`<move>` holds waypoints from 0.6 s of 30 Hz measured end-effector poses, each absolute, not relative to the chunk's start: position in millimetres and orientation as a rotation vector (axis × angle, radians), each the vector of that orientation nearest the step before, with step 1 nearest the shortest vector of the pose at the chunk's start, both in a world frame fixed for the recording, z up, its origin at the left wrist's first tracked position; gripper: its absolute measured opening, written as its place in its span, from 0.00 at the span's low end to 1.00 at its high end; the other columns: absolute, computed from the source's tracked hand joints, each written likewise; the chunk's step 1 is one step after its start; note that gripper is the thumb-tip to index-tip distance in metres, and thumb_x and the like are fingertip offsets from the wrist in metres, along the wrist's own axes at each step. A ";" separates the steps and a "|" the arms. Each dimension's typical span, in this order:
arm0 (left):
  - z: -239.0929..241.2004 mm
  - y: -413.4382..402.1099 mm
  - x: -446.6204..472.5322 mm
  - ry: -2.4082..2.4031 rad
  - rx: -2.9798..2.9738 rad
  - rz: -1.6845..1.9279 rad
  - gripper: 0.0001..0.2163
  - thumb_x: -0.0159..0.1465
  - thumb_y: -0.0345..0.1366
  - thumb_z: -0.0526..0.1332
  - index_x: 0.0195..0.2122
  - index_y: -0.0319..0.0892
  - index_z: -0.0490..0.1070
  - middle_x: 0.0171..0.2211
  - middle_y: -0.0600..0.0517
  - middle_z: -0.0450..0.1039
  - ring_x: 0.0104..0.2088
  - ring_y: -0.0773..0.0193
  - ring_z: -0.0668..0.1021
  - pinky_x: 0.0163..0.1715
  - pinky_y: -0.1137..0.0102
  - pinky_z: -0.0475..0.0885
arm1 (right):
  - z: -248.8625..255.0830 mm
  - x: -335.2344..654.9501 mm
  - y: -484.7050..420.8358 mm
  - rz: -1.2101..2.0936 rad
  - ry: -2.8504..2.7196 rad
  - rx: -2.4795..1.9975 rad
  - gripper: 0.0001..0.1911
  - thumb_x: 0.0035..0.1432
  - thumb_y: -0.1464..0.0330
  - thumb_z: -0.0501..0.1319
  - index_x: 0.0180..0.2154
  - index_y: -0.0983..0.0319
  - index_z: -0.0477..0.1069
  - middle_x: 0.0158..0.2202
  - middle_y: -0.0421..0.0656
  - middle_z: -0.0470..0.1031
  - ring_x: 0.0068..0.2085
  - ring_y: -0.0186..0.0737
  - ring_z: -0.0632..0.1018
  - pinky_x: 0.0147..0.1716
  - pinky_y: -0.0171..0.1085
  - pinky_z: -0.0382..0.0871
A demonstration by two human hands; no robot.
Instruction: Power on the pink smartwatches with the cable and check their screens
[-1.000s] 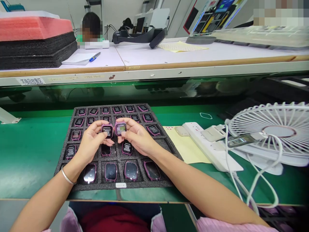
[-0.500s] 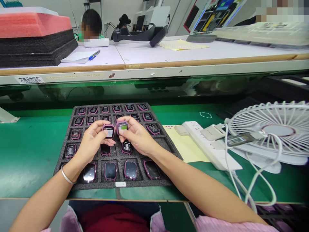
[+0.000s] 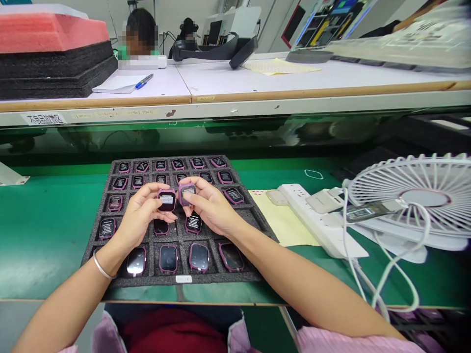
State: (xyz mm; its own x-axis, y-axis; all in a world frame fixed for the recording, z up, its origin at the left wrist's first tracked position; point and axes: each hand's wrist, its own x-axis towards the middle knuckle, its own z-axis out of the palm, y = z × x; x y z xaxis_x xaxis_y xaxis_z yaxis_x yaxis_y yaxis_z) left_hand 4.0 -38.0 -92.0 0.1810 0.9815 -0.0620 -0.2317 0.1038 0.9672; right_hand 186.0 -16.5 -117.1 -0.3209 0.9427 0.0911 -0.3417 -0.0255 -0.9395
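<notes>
A black foam tray point(image 3: 257, 223) lies on the green bench, its pockets filled with several purple-rimmed smartwatch bodies. My left hand point(image 3: 138, 218) pinches one watch body point(image 3: 167, 200) with a lit white screen above the tray's middle. Right beside it, my right hand point(image 3: 209, 208) grips a second watch body point(image 3: 187, 192), thumb pressed on its face. The two watches almost touch. A silver bangle sits on my left wrist.
A yellow sheet point(image 3: 285, 223), a white power strip point(image 3: 320, 223) and a white desk fan point(image 3: 415, 201) with looping cables lie to the right. Behind, a raised white shelf point(image 3: 257, 83) carries foam slabs point(image 3: 51, 54), a notebook with pen and a seated person point(image 3: 140, 34).
Both hands stayed above the tray's middle. The screen of the right-hand watch went from green to dim under my thumb. The left-hand watch screen turned from dark text to white.
</notes>
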 end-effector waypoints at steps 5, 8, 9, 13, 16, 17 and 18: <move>-92.3 -38.5 3.8 0.951 1.062 1.135 0.15 0.55 0.35 0.66 0.44 0.41 0.71 0.35 0.55 0.77 0.23 0.63 0.83 0.27 0.68 0.81 | -116.2 185.8 -17.3 1.562 -1.209 -0.727 0.16 0.54 0.68 0.68 0.45 0.58 0.70 0.34 0.36 0.72 0.25 0.30 0.71 0.25 0.34 0.67; -92.4 -38.0 4.2 0.960 1.064 1.136 0.15 0.55 0.35 0.66 0.44 0.41 0.71 0.35 0.55 0.77 0.23 0.63 0.83 0.26 0.69 0.81 | -115.0 186.1 -18.0 1.570 -1.205 -0.717 0.17 0.52 0.70 0.68 0.45 0.58 0.70 0.33 0.35 0.71 0.26 0.30 0.71 0.26 0.34 0.68; -92.5 -37.8 4.2 0.961 1.064 1.136 0.15 0.55 0.35 0.66 0.44 0.41 0.71 0.35 0.55 0.77 0.23 0.63 0.83 0.26 0.69 0.81 | -114.8 186.2 -18.2 1.571 -1.206 -0.716 0.17 0.52 0.70 0.67 0.45 0.58 0.70 0.33 0.35 0.71 0.26 0.30 0.71 0.26 0.34 0.68; -92.9 -37.5 3.5 0.953 1.066 1.137 0.15 0.55 0.35 0.65 0.44 0.41 0.71 0.34 0.55 0.77 0.23 0.62 0.83 0.26 0.69 0.81 | -115.4 187.0 -17.8 1.570 -1.224 -0.702 0.17 0.52 0.71 0.67 0.45 0.58 0.70 0.35 0.36 0.73 0.26 0.30 0.73 0.26 0.35 0.69; -93.6 -37.6 2.6 0.941 1.068 1.139 0.15 0.55 0.35 0.65 0.44 0.40 0.71 0.34 0.55 0.77 0.23 0.63 0.83 0.26 0.69 0.81 | -117.1 187.7 -17.0 1.585 -1.216 -0.698 0.17 0.52 0.71 0.66 0.46 0.58 0.70 0.36 0.36 0.74 0.26 0.29 0.74 0.27 0.34 0.69; -93.9 -37.6 2.3 0.939 1.068 1.140 0.16 0.55 0.35 0.65 0.45 0.40 0.71 0.35 0.55 0.77 0.23 0.63 0.83 0.26 0.69 0.81 | -117.7 187.8 -16.7 1.591 -1.211 -0.698 0.17 0.53 0.70 0.66 0.46 0.58 0.70 0.35 0.36 0.74 0.26 0.30 0.74 0.27 0.34 0.69; -94.2 -37.6 2.2 0.940 1.070 1.142 0.16 0.55 0.35 0.65 0.45 0.40 0.71 0.36 0.54 0.78 0.24 0.63 0.83 0.26 0.69 0.81 | -118.3 187.8 -16.5 1.595 -1.207 -0.696 0.17 0.54 0.70 0.66 0.46 0.58 0.71 0.35 0.36 0.74 0.26 0.30 0.74 0.27 0.35 0.69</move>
